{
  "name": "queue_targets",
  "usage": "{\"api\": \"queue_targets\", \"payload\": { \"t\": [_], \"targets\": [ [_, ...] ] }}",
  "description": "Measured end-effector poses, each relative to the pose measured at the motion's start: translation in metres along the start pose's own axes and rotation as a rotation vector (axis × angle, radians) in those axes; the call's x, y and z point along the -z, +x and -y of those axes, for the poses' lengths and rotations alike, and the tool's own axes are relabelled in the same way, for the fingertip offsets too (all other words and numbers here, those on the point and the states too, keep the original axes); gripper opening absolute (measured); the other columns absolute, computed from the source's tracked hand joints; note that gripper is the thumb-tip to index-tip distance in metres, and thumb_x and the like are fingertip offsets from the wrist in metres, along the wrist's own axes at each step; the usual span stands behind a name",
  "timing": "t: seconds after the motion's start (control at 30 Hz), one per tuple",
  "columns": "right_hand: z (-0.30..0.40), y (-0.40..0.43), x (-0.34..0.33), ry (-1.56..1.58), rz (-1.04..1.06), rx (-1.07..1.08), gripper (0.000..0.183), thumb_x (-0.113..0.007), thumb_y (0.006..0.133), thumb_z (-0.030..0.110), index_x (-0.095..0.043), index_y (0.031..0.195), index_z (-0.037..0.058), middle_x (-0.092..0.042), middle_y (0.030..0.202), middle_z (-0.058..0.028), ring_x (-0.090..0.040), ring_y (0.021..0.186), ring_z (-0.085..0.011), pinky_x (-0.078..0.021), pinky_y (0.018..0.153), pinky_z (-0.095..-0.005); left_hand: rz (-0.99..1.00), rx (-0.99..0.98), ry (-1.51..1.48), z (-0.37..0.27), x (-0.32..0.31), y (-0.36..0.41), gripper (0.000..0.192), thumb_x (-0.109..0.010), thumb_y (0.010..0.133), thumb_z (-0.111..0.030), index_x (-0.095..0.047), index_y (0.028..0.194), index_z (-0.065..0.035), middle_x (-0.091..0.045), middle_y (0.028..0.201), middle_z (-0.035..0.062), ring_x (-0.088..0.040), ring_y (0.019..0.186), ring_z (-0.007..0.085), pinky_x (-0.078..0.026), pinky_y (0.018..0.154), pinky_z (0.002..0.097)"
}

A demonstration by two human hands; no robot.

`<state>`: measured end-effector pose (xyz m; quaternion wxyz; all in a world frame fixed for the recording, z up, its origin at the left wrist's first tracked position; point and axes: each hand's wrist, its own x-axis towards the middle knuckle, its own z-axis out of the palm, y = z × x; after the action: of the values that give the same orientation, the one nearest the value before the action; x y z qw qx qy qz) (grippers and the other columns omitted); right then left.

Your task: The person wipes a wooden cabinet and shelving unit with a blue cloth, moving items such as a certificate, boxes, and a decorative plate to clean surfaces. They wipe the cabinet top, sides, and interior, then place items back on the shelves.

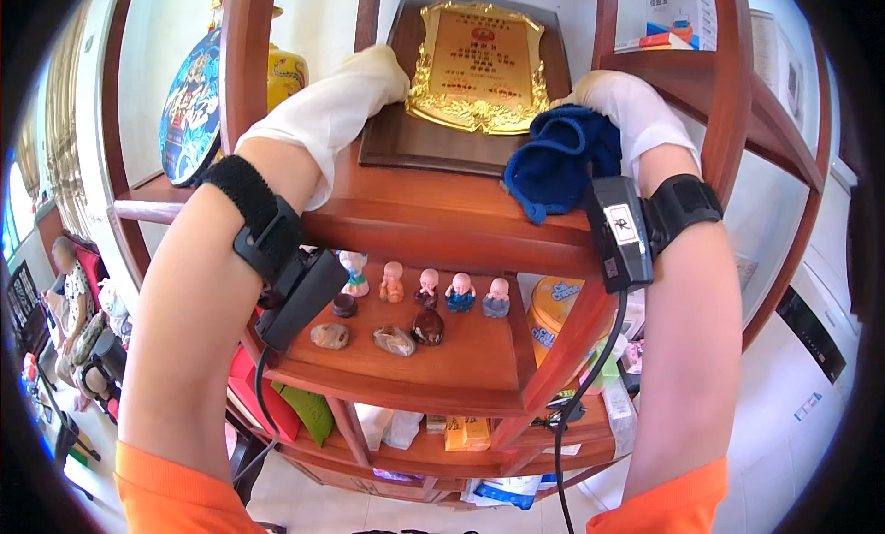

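A framed plaque (449,150) with a dark wooden backing and an ornate gold plate (482,112) leans back on the upper wooden shelf (442,202). The plate bears writing. My left hand (380,74), in a white glove, grips the plaque's left side; its fingertips are hidden. At the right side is my right hand (600,90), also gloved in white, with a dark blue cloth (563,157) bunched in it. The cloth drapes over the plaque's lower right corner and the shelf's front edge. Whether the right fingers also grip the plaque is hidden.
Below stand several small monk figurines (462,293), with polished stones (394,340) before them. A decorated blue plate (191,108) and a yellow vase (285,74) are left; boxes (681,19) sit upper right. Cables (563,430) hang from both wrist devices. A person (76,285) sits far left.
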<state>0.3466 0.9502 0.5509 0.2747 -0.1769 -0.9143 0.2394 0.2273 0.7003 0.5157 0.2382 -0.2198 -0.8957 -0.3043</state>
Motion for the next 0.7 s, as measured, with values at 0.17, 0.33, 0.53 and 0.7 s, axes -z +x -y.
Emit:
{"api": "queue_targets", "payload": {
  "t": [0.17,0.33,0.53,0.7],
  "targets": [
    [0.006,-0.009,0.002,-0.029,0.003,0.009,0.027,-0.074,0.083,0.034,-0.074,0.090,0.0073,-0.072,0.086,-0.0081,-0.065,0.067,-0.0203,-0.0515,0.064,-0.0414,0.426,-0.098,-0.127,-0.013,0.022,-0.032,0.126,-0.088,0.062,-0.038,-0.009,0.152,-0.0005,-0.034,0.145,0.0334,-0.043,0.130,0.0421,-0.038,0.106,0.0441],
    [0.003,-0.020,0.003,-0.078,-0.005,-0.021,0.027,-0.074,0.083,0.033,-0.074,0.089,0.0073,-0.072,0.085,-0.0081,-0.065,0.067,-0.0205,-0.0513,0.063,-0.0420,0.316,-0.153,0.451,-0.032,0.014,-0.067,0.146,-0.093,0.053,-0.042,0.007,0.152,-0.0050,-0.004,0.155,0.0324,-0.019,0.143,0.0440,-0.030,0.114,0.0445],
    [0.013,-0.034,-0.001,-0.058,0.006,-0.029,0.026,-0.074,0.083,0.033,-0.073,0.087,0.0073,-0.072,0.084,-0.0080,-0.065,0.066,-0.0208,-0.0511,0.062,-0.0426,0.220,-0.019,0.497,-0.033,0.008,-0.062,0.144,-0.094,0.055,-0.034,0.009,0.152,-0.0068,-0.003,0.155,0.0309,-0.030,0.138,0.0464,-0.039,0.109,0.0452],
    [0.009,-0.040,-0.005,0.053,0.012,-0.102,0.026,-0.074,0.083,0.033,-0.073,0.086,0.0073,-0.072,0.084,-0.0079,-0.064,0.066,-0.0209,-0.0510,0.061,-0.0432,0.335,0.083,0.485,-0.029,0.006,-0.059,0.136,-0.087,0.064,-0.040,0.010,0.151,-0.0014,-0.037,0.145,0.0264,-0.048,0.128,0.0393,-0.045,0.101,0.0444]
  ]
}}
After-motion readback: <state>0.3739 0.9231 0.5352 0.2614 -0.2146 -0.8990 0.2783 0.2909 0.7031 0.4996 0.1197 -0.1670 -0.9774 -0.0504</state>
